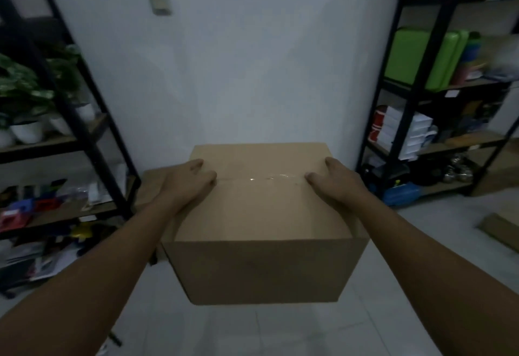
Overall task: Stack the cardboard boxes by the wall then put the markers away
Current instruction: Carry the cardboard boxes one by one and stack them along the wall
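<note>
A taped brown cardboard box fills the middle of the view, in front of the white wall. My left hand grips its left side, thumb on the top by the tape seam. My right hand grips the right side the same way. The box appears to be off the tiled floor, with a shadow under it. Part of another cardboard box shows behind my left forearm, low by the wall. I see no markers clearly; blurred coloured items lie on the left shelves.
A black metal shelf rack stands on the left with potted plants and clutter. Another rack on the right holds green cases and white boxes. Flat cardboard lies on the floor at the right.
</note>
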